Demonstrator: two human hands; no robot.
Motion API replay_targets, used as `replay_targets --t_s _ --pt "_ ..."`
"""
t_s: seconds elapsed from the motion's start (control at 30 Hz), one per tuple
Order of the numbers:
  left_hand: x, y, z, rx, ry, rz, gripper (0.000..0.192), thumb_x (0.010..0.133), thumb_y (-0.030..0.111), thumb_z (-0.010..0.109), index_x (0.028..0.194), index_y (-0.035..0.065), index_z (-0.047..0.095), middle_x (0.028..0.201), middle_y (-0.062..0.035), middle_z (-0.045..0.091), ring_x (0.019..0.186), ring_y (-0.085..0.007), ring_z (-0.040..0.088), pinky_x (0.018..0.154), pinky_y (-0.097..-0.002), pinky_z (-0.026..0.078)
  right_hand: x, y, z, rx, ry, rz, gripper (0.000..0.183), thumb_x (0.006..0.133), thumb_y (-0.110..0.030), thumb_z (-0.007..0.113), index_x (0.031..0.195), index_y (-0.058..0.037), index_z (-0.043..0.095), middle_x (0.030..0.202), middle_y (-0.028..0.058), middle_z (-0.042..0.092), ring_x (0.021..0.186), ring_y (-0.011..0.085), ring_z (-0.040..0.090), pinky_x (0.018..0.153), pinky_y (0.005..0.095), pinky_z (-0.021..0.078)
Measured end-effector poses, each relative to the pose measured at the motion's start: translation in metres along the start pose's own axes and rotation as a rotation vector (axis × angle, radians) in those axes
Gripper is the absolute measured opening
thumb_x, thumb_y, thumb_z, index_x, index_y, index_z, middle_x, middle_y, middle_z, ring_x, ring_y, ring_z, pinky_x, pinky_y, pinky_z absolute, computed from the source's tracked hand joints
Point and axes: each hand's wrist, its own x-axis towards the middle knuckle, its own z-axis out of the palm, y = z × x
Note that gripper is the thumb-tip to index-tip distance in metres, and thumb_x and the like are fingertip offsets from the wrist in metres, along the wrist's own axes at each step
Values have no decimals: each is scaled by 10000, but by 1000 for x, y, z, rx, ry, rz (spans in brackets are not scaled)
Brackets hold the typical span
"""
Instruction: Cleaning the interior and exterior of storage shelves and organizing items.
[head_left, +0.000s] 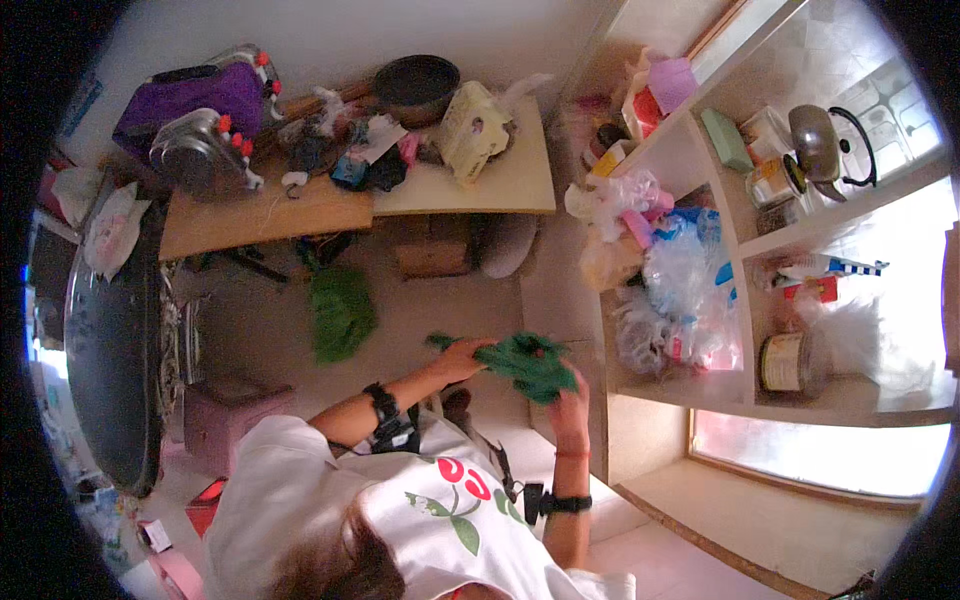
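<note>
A crumpled dark green bag or cloth (529, 367) is stretched between my two hands, above the floor in front of me. My left hand (460, 361) grips its left part, and a short end of it sticks out past the fingers. At its right edge, my right hand (570, 403) holds it from below with the fingers partly hidden. Motion blur leaves its exact material unclear. Beyond my left hand, a brighter green plastic bag (341, 315) hangs or lies near the table; which one I cannot tell.
To the right, a white shelf unit (746, 300) holds clear plastic bags (679, 270), a metal kettle (817, 142) and jars. A cluttered wooden table (277, 217) bears a dark pan (417, 82). A dark oval tabletop (112, 352) stands left, near a pink box (232, 420).
</note>
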Motion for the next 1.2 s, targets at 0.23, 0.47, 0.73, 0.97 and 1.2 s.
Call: replay_targets --t_s 0.23,0.47,0.73,0.97,1.2 --pt "-22 -21 22 -1014 126 -368 315 861 202 561 1159 98 571 1051 -91 624 969 -193 598 816 -340 489 8 56 -46 -449 229 74 273 852 -7 544 1119 28 592 1080 74 626 1003 167 584 918 305 449" --pt "-26 24 -15 -1411 -208 -289 345 881 182 594 1204 83 525 1131 -61 604 1002 -185 598 900 -334 473 9 38 24 -1038 23 -318 454 817 -32 620 1253 -12 495 1157 75 590 1025 192 575 932 319 437" --pt "-3 66 -67 -604 -320 107 595 756 21 674 1310 50 459 1213 -75 565 1066 -157 545 936 -300 430 45 65 -4 -415 13 -18 374 821 -114 635 1179 -49 549 1099 65 620 1001 173 585 886 345 468" --pt "27 -19 -160 -575 -129 -161 469 828 60 594 1285 38 492 1215 -79 570 1071 -168 560 921 -293 437 160 7 58 -322 277 -37 312 877 -203 584 1139 -35 566 1038 44 626 921 151 601 817 313 497" --pt "55 -57 -224 -746 -80 -250 397 833 67 602 1220 7 537 1213 -83 570 1046 -177 569 923 -294 433 322 12 66 -222 333 -353 413 839 -155 642 1207 -27 504 1142 42 575 1045 152 540 914 303 445"
